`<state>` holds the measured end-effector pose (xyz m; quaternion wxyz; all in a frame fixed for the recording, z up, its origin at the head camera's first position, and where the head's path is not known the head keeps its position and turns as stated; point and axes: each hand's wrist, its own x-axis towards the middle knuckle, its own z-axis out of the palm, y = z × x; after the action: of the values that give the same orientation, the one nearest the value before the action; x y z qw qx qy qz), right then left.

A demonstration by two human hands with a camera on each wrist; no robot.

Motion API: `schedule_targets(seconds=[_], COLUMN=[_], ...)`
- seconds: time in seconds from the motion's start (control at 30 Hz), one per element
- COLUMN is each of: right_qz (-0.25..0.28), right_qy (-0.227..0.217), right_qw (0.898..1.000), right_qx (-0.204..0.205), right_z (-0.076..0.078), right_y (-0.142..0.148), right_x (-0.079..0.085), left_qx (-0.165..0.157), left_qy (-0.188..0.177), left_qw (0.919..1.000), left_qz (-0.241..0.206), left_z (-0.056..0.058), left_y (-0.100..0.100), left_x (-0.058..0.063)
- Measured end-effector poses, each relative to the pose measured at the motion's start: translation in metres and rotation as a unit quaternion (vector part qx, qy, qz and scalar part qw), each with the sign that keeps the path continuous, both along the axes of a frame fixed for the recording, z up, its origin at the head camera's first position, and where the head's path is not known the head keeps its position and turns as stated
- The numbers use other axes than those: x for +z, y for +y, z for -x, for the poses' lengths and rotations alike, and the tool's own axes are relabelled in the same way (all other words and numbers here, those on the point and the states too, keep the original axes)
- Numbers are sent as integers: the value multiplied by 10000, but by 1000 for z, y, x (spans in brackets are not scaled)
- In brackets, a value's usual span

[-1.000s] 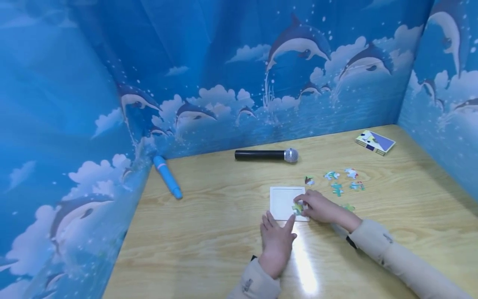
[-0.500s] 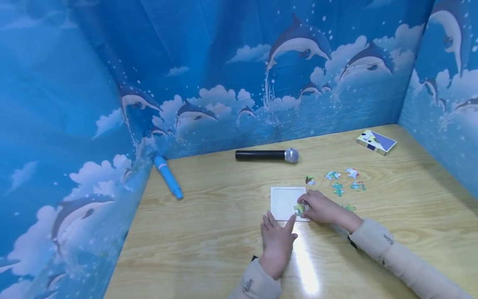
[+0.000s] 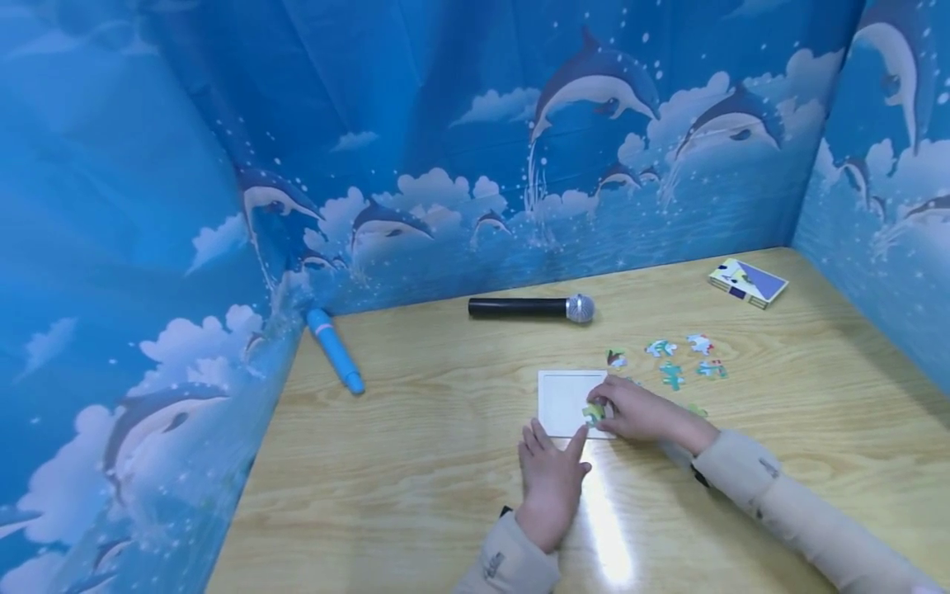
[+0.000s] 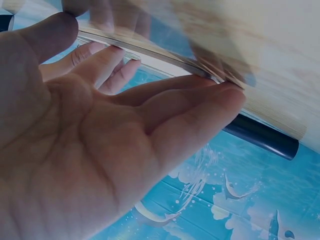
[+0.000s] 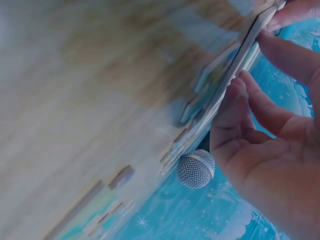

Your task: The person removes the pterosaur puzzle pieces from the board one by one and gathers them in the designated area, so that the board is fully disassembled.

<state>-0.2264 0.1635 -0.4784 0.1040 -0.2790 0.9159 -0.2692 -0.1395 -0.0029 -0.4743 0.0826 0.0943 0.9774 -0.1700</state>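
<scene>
A square white puzzle tray (image 3: 557, 400) with a raised rim lies on the table. My right hand (image 3: 634, 410) pinches a green and yellow jigsaw piece (image 3: 593, 413) over the tray's lower right part. In the right wrist view the right hand (image 5: 270, 130) is seen side-on at the tray's edge, and its piece is hidden. My left hand (image 3: 552, 487) has its fingers extended, with fingertips at the tray's near edge. The left wrist view shows the left palm (image 4: 110, 135) and straight fingers reaching the tray.
Several loose jigsaw pieces (image 3: 671, 376) lie right of the tray, and one piece (image 3: 615, 358) is just beyond its corner. A black microphone (image 3: 519, 308) lies behind. At the left is a blue cylindrical object (image 3: 336, 351); a small box (image 3: 747, 283) sits at the back right.
My right hand has shifted the pinched piece slightly right, then a little back left over the tray. The left hand has stayed in place.
</scene>
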Motion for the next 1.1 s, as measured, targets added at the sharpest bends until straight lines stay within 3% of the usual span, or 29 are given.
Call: schedule_targets(seconds=[0.33, 0.53, 0.8, 1.1], right_qz=[364, 534, 279, 163], right_qy=[-230, -103, -172, -547], right_qw=[9966, 9941, 9889, 9903], right_qx=[-701, -938, -1446, -1264], right_z=[-2, -15, -32, -31], right_y=[26, 76, 147, 170], right_x=[4, 1, 1, 0], left_qx=[-53, -134, -103, 66], left_qy=[-164, -175, -119, -53], left_qw=[9999, 9997, 9998, 9993], left_qz=[-13, 119, 103, -364], left_z=[-1, -3, -5, -2], left_y=[7, 9, 4, 0], left_x=[3, 1, 2, 2])
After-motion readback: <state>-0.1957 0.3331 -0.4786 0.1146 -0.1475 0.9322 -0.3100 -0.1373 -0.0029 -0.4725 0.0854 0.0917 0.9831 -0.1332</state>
